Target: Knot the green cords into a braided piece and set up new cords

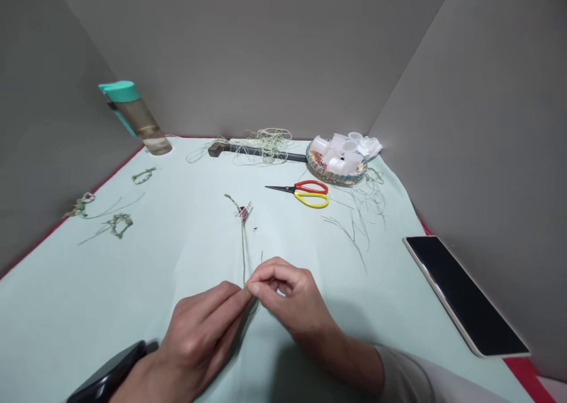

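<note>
A thin green cord [243,252] runs up the middle of the pale cloth to a small dark red and pink piece [243,212] with a short green tail. At the cord's near end my left hand [201,326] is closed, its fingertips pressed together on the cord. My right hand [292,299] pinches the same spot with thumb and forefinger, touching the left fingertips. Loose thread ends show just beside and below the fingers. What lies between the fingertips is mostly hidden.
Scissors [305,194] with red and yellow handles lie beyond my hands. Behind are a dark rod [261,151], tangled threads [273,140] and a basket [336,177] of white cups. A bottle [144,119] and knotted green pieces [119,224] are left, a phone [465,296] right.
</note>
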{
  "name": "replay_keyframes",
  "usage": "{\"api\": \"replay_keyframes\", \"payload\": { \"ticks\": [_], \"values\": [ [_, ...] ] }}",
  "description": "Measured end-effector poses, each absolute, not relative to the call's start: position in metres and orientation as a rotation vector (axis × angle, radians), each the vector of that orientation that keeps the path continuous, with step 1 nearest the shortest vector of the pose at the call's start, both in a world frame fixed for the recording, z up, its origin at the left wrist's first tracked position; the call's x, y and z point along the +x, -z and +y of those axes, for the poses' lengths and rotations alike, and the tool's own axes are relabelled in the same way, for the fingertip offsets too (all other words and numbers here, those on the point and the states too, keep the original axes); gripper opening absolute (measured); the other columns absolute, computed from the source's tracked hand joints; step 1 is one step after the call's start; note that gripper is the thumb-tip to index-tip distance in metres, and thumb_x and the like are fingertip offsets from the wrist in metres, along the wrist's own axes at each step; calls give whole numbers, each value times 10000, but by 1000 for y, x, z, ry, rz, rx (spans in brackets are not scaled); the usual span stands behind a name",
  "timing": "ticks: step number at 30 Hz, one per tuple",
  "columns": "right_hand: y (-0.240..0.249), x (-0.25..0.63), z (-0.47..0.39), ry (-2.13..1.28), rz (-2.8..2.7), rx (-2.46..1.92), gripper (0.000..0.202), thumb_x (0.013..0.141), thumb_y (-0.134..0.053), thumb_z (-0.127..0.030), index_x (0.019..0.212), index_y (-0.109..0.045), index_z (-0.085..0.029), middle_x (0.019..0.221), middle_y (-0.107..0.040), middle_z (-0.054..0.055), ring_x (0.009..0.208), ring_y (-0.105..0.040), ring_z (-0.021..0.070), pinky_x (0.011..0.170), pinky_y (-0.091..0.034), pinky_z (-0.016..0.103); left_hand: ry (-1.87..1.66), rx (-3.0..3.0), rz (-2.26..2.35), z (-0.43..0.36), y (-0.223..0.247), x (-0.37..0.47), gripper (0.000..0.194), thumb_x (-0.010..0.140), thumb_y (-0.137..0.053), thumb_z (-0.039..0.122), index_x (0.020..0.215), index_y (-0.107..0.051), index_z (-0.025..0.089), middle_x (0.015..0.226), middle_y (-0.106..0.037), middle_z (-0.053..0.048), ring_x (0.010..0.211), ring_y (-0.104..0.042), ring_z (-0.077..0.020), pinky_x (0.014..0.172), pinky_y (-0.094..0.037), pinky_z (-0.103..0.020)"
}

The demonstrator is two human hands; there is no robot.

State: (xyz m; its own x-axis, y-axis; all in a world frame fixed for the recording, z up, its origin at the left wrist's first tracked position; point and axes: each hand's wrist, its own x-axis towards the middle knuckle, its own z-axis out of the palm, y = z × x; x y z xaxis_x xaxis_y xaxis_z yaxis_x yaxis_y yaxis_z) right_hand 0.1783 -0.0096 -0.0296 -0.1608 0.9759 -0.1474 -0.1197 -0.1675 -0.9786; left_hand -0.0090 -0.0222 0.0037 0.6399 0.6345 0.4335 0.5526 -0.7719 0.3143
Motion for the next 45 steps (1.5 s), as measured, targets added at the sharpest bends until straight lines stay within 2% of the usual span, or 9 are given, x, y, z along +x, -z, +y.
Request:
{"api": "replay_keyframes", "payload": {
  "ticks": [5,12,17,21,27,30,35,39,45],
  "values": [
    [20,184,-9,-1603,-1123,-1204,108,767,-693,-283,751,-746,-191,807,-676,-1,739,-560,122,702,-456,273,-724,2724,996,-25,-8,-12,296,1084,-431,44,1221,-664,167,819,-739,-28,643,-711,-135,629,-544,-218],
    [18,186,-12,-1753,-1052,-1298,158,802,-666,-344,839,-689,-192,616,-551,-52,569,-432,92,533,-328,231,-1028,2215,1354,-23,-10,-20,227,988,-698,199,1136,-850,280,1158,-797,-78,1042,-713,-222,924,-543,-299],
    [25,178,-19,-1672,-1167,-1339,82,820,-641,-263,865,-672,-202,723,-699,-9,585,-503,92,553,-370,216,-634,1147,1352,-9,-7,-5,322,834,-851,548,906,-909,239,751,-750,-52,547,-533,-129,516,-373,-256],
    [40,171,-24,-1495,-1297,-1391,79,811,-651,-235,866,-697,-200,684,-672,-17,577,-457,95,574,-358,232,-614,826,1368,-4,-2,6,382,654,-919,540,775,-883,180,524,-590,16,420,-237,-35,490,-192,-250],
    [48,174,-29,-1440,-1475,-1365,116,841,-643,-221,830,-754,-189,612,-615,-35,527,-398,85,539,-329,230,-611,1125,1500,-10,14,-8,334,731,-816,542,629,-826,224,757,-765,-83,757,-657,-229,701,-473,-301],
    [39,184,-25,-1336,-1679,-1313,156,900,-644,-229,896,-796,-191,613,-628,-32,522,-477,98,529,-364,230,-553,1229,1515,-13,19,-15,481,858,-681,681,690,-772,239,733,-698,-52,756,-610,-233,702,-469,-315],
    [13,201,33,-801,-2034,-1235,276,1040,-504,-175,1136,-763,-174,1042,-809,95,942,-755,210,875,-588,338,-448,1129,1433,-9,11,-12,718,785,-595,943,770,-664,229,665,-511,12,650,-449,-184,613,-396,-295],
    [9,206,105,-784,-2192,-1128,470,1054,-527,-191,1517,-593,-151,1528,-656,187,1427,-589,294,1251,-441,526,-387,1057,1352,-3,9,-12,808,796,-535,974,943,-710,199,533,-448,63,542,-368,-151,606,-335,-292],
    [20,200,155,-970,-2414,-953,441,1010,-577,-85,1432,-672,-170,1377,-755,131,1255,-678,246,1152,-497,434,-450,897,1265,-2,17,-22,611,867,-639,832,846,-667,222,426,-350,105,478,-219,-115,561,-257,-273]
  ]
}}
